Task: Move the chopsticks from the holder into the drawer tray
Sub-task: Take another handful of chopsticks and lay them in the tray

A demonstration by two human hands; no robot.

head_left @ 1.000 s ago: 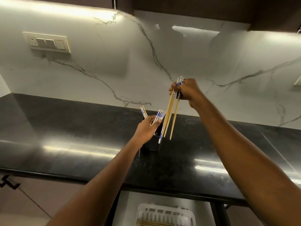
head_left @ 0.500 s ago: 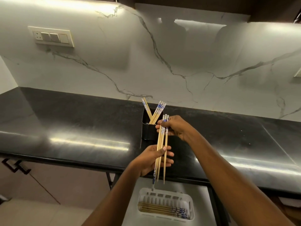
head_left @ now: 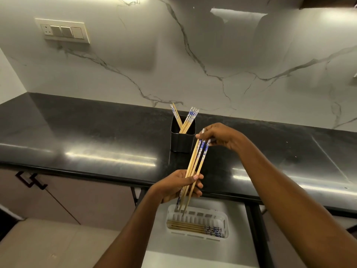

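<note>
Bamboo, pale with blue-patterned tops: a bundle of chopsticks [head_left: 195, 171] is held between both hands, slanting from upper right to lower left, above the front edge of the black tabletop [head_left: 96, 136]. The right hand [head_left: 222, 136] has its fingers [head_left: 201, 135] pinched on the patterned upper ends. The left hand [head_left: 179, 185] cups the lower shafts, thumb pressed across them and fingers curled behind. The tips hang just over the near-left corner of the white drawer tray [head_left: 226, 225]; whether they touch its rim cannot be told.

The tray sits in the open drawer [head_left: 237, 254] below the tabletop edge. A group of chopsticks already lies flat along its front, patterned ends to the right. The black holder [head_left: 182, 141] stands upright on the tabletop behind the hands, with more chopsticks leaning inside it, so the task is judged partly done.

Judgement on the step in hand: the bundle is being squared before lowering. It would be done well by turning the sticks level, patterned ends to the right to match those laid, lowering them close to the tray floor, and releasing both hands together. Risk noted: loose sticks fanning out and catching the tray's slotted back wall.
</note>
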